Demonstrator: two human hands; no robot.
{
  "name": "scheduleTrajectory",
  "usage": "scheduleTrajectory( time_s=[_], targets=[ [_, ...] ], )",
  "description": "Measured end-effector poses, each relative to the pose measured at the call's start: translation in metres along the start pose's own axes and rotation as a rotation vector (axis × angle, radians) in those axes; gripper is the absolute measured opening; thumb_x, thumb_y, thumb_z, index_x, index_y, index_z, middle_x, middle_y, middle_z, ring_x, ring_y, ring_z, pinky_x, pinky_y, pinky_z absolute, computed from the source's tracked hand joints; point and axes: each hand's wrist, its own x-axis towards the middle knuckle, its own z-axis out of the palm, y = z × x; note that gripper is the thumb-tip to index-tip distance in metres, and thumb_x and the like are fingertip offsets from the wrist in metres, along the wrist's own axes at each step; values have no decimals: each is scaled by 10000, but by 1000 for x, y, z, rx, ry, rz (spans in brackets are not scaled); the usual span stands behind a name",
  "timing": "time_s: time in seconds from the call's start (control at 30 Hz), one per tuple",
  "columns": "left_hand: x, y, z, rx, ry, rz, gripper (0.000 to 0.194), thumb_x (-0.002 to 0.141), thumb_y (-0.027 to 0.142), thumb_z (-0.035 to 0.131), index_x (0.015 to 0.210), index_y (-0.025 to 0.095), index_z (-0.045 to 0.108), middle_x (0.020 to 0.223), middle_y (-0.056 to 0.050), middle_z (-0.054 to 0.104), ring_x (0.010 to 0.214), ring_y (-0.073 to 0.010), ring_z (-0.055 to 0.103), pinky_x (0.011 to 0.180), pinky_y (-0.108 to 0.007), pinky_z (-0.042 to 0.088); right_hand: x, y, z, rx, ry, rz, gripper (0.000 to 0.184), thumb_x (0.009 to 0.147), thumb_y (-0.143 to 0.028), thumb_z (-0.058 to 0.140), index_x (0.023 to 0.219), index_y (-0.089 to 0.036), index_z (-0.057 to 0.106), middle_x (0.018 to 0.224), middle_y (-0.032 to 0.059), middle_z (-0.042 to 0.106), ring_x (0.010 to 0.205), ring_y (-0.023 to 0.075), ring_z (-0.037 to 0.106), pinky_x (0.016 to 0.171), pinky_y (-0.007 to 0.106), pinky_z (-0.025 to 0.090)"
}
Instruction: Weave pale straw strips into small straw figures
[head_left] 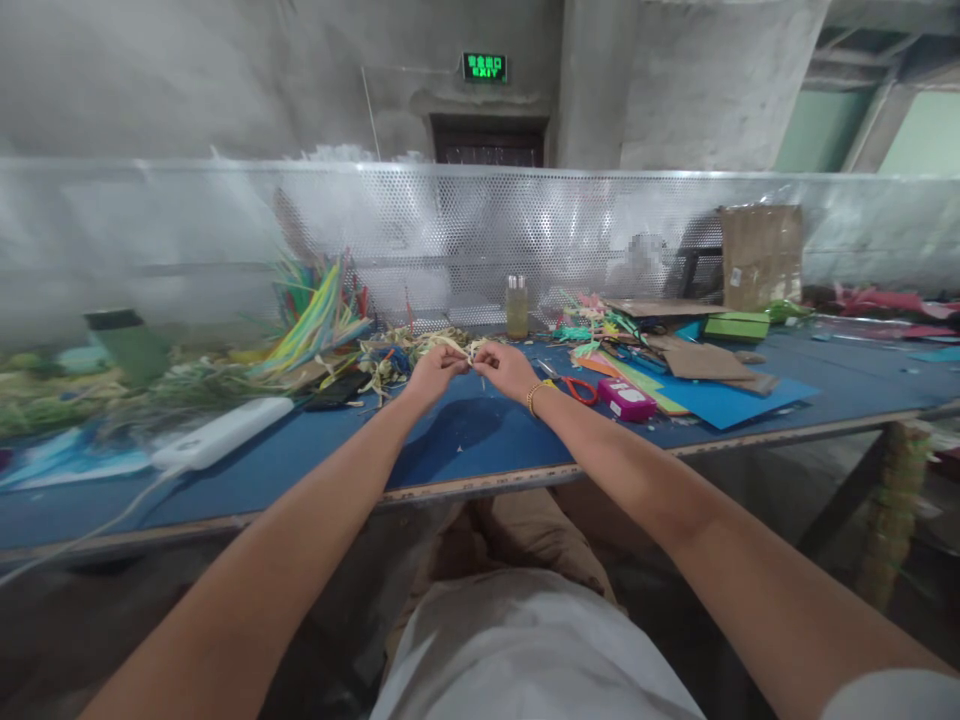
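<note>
Both my arms reach out over a blue table (480, 440). My left hand (433, 372) and my right hand (504, 368) meet above its far middle, fingers pinched together on a small pale strip piece (471, 350) held between them. The piece is too small to make out in detail. A yellow band sits on my right wrist. Just behind my hands lies a heap of pale and green strips (409, 352).
A bundle of coloured strips (319, 310) stands at the left, a white power strip (225, 432) nearer. Red-handled scissors (571, 384), a pink box (626, 398), coloured paper sheets (720, 400), a small bottle (517, 306) and cardboard (759, 256) lie right. A perforated metal screen (480, 230) backs the table.
</note>
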Motion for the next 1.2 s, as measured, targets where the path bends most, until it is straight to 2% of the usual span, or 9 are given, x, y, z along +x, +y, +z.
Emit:
scheduleTrajectory(
  time_s=[0.2, 0.47, 0.63, 0.9, 1.03, 1.2],
  targets=[
    [-3, 5, 4, -36, -37, -15, 263, 633, 294, 727, 844, 175, 625, 802, -38, 694, 808, -194, 657, 815, -367, 511, 0, 1, 1, -20, -6, -20, 89, 823, -249, 606, 817, -172, 649, 820, 31, 676, 732, 134, 585, 723, 258, 433],
    [-6, 10, 5, -135, -48, -48, 391, 533, 314, 818, 837, 167, 621, 840, -27, 672, 841, -194, 630, 829, -359, 472, 2, 3, 2, -44, 42, -11, 70, 807, -246, 623, 786, -180, 627, 776, 18, 666, 703, 136, 583, 686, 253, 439],
    [-6, 10, 5, -133, -28, -54, 392, 569, 399, 822, 817, 160, 634, 817, -33, 664, 802, -179, 609, 808, -341, 451, 2, 5, 3, -30, 33, -48, 56, 812, -181, 586, 823, -184, 640, 798, 20, 681, 724, 137, 609, 710, 256, 453],
    [-10, 17, 4, -126, -36, -86, 349, 610, 441, 788, 762, 162, 643, 683, -7, 628, 661, -146, 539, 669, -292, 397, 3, 4, 3, -27, 82, -31, 43, 804, -223, 612, 797, -181, 608, 774, 22, 661, 707, 137, 597, 689, 260, 462],
    [-11, 19, 5, -151, -35, -108, 294, 622, 401, 776, 740, 173, 632, 592, 23, 553, 567, -119, 455, 572, -269, 326, 3, 6, 3, -10, 82, -58, 31, 811, -216, 603, 796, -189, 603, 800, 23, 666, 743, 142, 611, 718, 267, 476],
    [-11, 18, 6, -199, -47, -132, 249, 628, 342, 762, 751, 166, 636, 572, 34, 517, 502, -87, 373, 518, -251, 262, 4, 8, 3, -29, 81, -81, 20, 806, -192, 601, 794, -198, 616, 843, 23, 680, 805, 153, 625, 783, 290, 489]
  ],
)
